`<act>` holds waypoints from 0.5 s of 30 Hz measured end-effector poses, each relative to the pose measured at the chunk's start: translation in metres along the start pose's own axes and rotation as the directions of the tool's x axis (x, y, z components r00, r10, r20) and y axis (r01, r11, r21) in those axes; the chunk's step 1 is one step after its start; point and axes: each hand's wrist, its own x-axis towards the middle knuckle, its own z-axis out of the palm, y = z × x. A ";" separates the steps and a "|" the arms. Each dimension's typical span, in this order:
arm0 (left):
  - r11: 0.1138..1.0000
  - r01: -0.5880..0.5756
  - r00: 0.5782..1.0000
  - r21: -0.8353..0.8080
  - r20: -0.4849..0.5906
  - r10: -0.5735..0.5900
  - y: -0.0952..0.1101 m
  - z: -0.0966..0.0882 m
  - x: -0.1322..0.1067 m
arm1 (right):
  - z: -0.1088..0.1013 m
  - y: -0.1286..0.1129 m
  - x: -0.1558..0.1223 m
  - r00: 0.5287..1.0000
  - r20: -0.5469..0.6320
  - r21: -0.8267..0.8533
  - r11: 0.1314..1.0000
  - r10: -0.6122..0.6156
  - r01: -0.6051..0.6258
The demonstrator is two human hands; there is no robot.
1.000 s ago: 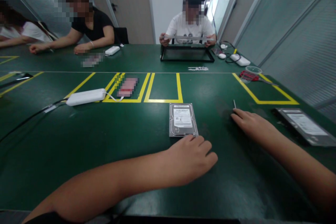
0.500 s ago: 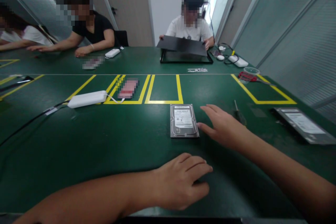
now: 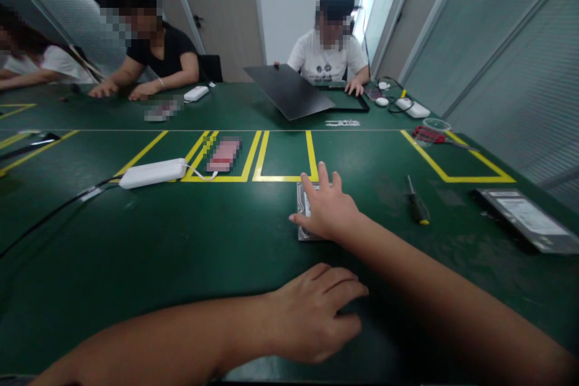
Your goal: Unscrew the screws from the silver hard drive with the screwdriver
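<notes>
A silver hard drive [image 3: 302, 208] lies flat on the green table [image 3: 181, 235], just below a yellow taped square. My right hand [image 3: 326, 208] lies on top of it with fingers spread and covers most of it. My left hand [image 3: 312, 310] rests palm down on the table near the front edge, fingers loosely apart, holding nothing. A small screwdriver [image 3: 417, 202] with a dark handle lies on the table to the right of the drive, free of both hands.
A second drive in a dark tray [image 3: 527, 217] sits at the right edge. A white power adapter [image 3: 152, 173] with its cable lies at the left. Across the table a person handles a black panel [image 3: 289, 90]; two other people sit at the far left.
My right hand left the screwdriver on the table and moved left onto the hard drive. My left hand pulled back toward the front edge. The person opposite lifted and tilted a black panel.
</notes>
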 end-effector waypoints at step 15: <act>0.998 0.025 0.999 -0.064 0.045 -0.022 -0.004 0.002 -0.001 | -0.007 0.016 -0.003 0.940 0.047 -0.040 0.940 -0.338 0.339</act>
